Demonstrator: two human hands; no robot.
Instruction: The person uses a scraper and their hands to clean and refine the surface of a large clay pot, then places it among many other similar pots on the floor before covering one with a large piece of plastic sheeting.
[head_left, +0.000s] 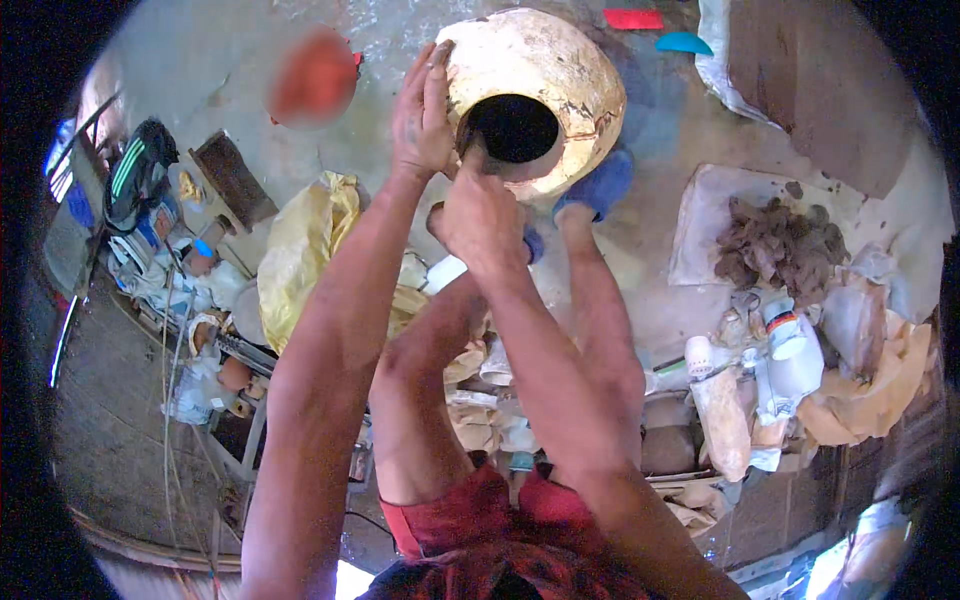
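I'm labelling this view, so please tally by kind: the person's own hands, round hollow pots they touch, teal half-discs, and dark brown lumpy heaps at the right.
Left hand and right hand: 2
Round hollow pot: 1
Teal half-disc: 1
Dark brown lumpy heap: 1
Total: 5

The round vessel point(595, 88) has a rough, mottled, mostly matt shell with cracks. Left of the vessel, the floor point(375, 38) looks smooth with a glossy sheen; below and left of it, the yellow sheet point(290, 262) is crinkled, shiny plastic; below and right of it, the brown heap point(780, 242) looks lumpy and dull
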